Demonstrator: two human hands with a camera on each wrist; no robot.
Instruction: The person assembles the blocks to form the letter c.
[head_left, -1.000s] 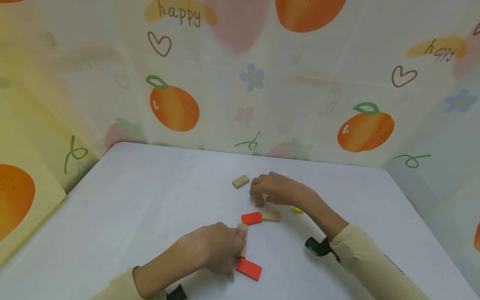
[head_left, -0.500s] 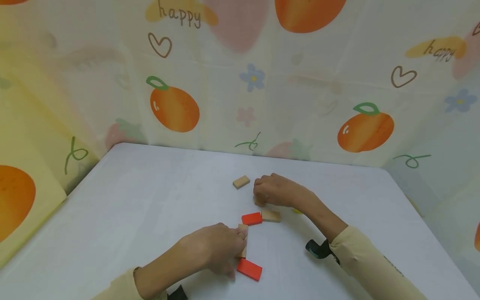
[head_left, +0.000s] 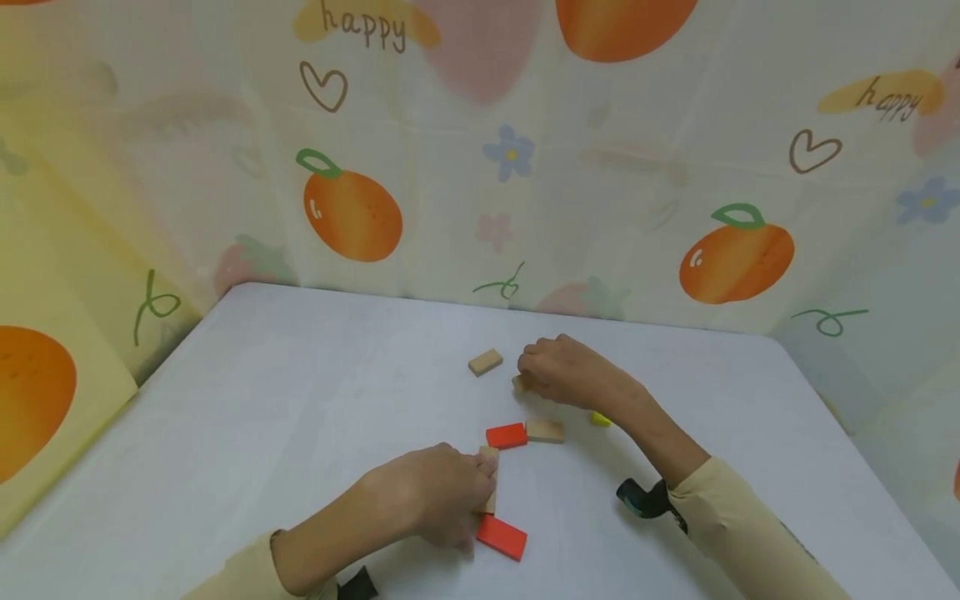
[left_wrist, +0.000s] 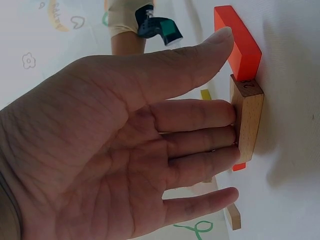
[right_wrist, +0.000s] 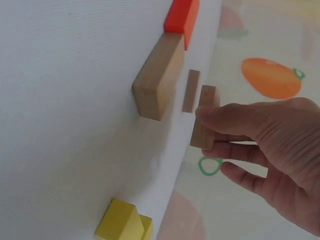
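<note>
My left hand [head_left: 427, 492] has its fingers straight, the tips resting against the side of a wooden block [left_wrist: 250, 125]. The thumb reaches to a red block [left_wrist: 244, 50] that meets one end of this wooden block. At the back, my right hand [head_left: 573, 372] pinches another wooden block [right_wrist: 204, 132] between thumb and fingers. Between the hands lie a second red block [head_left: 507, 435] and a plain wooden block [head_left: 545, 431], end to end. In the head view the right hand covers most of the block it holds.
One more wooden block [head_left: 485, 362] lies further back on the white table [head_left: 300, 400], left of the right hand. Yellow blocks [right_wrist: 120, 220] sit near the right forearm. A printed curtain [head_left: 450, 208] stands behind the table.
My right hand has closed round the wooden block and shifted slightly back and to the right with it. The left hand holds its place against its block.
</note>
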